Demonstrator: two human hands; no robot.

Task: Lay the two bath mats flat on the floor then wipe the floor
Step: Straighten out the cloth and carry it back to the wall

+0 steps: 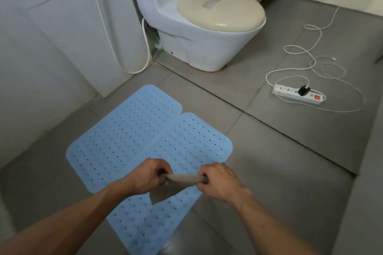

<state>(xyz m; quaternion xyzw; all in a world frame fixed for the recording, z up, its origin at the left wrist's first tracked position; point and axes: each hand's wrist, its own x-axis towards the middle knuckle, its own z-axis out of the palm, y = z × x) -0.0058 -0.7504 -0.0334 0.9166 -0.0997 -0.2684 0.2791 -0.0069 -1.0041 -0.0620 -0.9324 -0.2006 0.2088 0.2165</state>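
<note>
Two light blue perforated bath mats lie flat side by side on the grey tiled floor [269, 151]: the left mat [124, 130] and the right mat [186, 147], their long edges touching. Above the mats' near part, my left hand [151, 176] and my right hand [217, 180] each grip one end of a grey-brown cloth [182, 180]. The cloth is stretched between the hands, with a flap hanging down over the mats.
A white toilet [207, 47] with a cream lid stands at the back. A white power strip [298, 93] with a lit red switch and looping white cables lies on the floor at the right. A spray hose [116, 56] hangs along the white tiled wall at the left.
</note>
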